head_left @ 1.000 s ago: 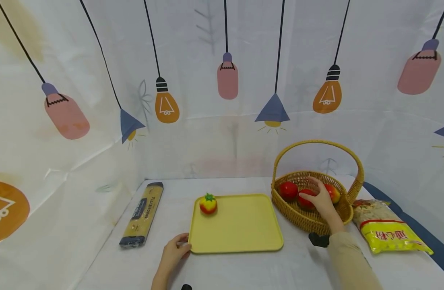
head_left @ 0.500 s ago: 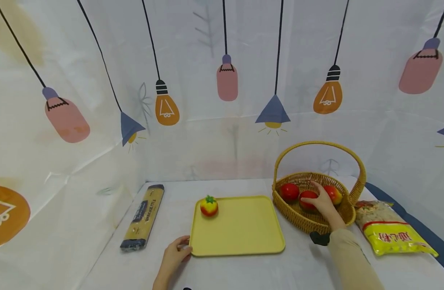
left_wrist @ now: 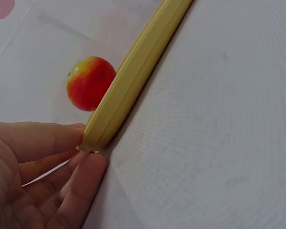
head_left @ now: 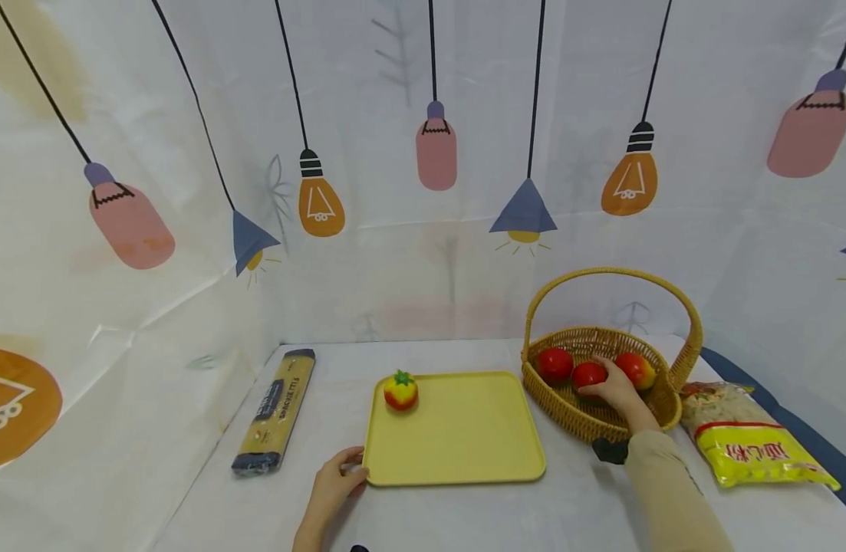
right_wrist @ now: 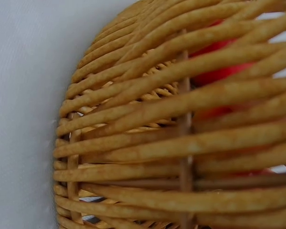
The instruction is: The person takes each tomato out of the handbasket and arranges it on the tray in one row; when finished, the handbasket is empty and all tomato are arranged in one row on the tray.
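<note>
Two grips: left hand pinching tray, seven o'clock; right hand round red fruit
Steep lift could snag handle

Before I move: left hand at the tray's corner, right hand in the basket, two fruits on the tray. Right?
Not quite: the tray holds one fruit, as the head view shows. The left hand is at its corner, the right hand in the basket.
</note>
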`<action>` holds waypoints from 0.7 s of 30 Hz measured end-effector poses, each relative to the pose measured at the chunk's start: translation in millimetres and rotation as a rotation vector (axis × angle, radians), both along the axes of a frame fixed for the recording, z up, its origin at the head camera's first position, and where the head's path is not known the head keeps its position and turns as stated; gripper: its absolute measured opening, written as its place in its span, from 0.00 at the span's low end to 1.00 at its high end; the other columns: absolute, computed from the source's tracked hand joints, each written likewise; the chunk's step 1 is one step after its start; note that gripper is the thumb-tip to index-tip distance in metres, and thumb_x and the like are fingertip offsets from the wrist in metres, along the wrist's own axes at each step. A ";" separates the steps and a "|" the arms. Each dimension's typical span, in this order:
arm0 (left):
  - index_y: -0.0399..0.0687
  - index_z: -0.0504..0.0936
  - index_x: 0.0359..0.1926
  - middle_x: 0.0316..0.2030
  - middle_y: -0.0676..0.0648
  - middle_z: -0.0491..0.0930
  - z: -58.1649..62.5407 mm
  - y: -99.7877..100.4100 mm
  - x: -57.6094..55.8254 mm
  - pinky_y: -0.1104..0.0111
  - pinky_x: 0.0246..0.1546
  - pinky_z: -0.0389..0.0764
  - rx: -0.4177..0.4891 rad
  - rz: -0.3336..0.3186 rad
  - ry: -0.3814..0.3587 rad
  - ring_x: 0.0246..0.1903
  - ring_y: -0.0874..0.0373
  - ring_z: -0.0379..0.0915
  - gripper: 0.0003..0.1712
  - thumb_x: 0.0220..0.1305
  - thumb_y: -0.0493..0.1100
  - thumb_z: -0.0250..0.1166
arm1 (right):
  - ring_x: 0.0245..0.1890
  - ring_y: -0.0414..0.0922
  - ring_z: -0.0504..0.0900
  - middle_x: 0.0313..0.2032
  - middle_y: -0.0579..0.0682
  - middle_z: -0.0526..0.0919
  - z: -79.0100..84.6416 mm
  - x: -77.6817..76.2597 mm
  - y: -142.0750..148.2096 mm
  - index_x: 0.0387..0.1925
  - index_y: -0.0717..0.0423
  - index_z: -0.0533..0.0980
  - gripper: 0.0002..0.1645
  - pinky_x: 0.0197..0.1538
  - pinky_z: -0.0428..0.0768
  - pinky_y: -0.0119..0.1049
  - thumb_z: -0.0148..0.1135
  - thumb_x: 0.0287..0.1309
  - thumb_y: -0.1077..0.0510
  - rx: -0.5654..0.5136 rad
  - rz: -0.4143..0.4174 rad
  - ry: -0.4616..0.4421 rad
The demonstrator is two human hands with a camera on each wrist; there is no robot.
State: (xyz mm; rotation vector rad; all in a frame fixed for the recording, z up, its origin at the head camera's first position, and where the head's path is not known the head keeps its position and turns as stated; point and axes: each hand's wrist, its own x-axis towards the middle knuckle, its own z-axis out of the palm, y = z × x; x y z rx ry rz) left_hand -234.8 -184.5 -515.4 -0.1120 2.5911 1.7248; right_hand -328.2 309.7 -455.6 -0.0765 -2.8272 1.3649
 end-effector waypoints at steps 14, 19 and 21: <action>0.28 0.72 0.53 0.42 0.36 0.78 -1.3 0.3 0.8 0.69 0.28 0.82 -0.001 -0.005 -0.016 0.28 0.60 0.76 0.26 0.52 0.35 0.64 | 0.60 0.70 0.56 0.62 0.75 0.52 3.7 3.4 -0.4 0.66 0.69 0.49 0.50 0.59 0.58 0.66 0.66 0.50 0.57 -0.030 -0.058 0.063; 0.28 0.72 0.53 0.42 0.36 0.78 -0.9 -0.5 0.4 0.68 0.27 0.82 -0.013 -0.001 -0.013 0.28 0.60 0.76 0.26 0.53 0.35 0.64 | 0.63 0.68 0.51 0.66 0.72 0.48 9.2 4.3 -4.9 0.69 0.65 0.44 0.53 0.61 0.55 0.65 0.65 0.52 0.55 -0.138 -0.055 0.078; 0.28 0.72 0.53 0.42 0.35 0.78 -0.4 -0.6 0.0 0.69 0.27 0.82 -0.011 -0.001 -0.006 0.27 0.60 0.76 0.26 0.53 0.34 0.64 | 0.64 0.67 0.50 0.67 0.71 0.47 12.5 4.4 -8.6 0.70 0.63 0.43 0.53 0.62 0.55 0.65 0.65 0.53 0.54 -0.175 -0.049 0.087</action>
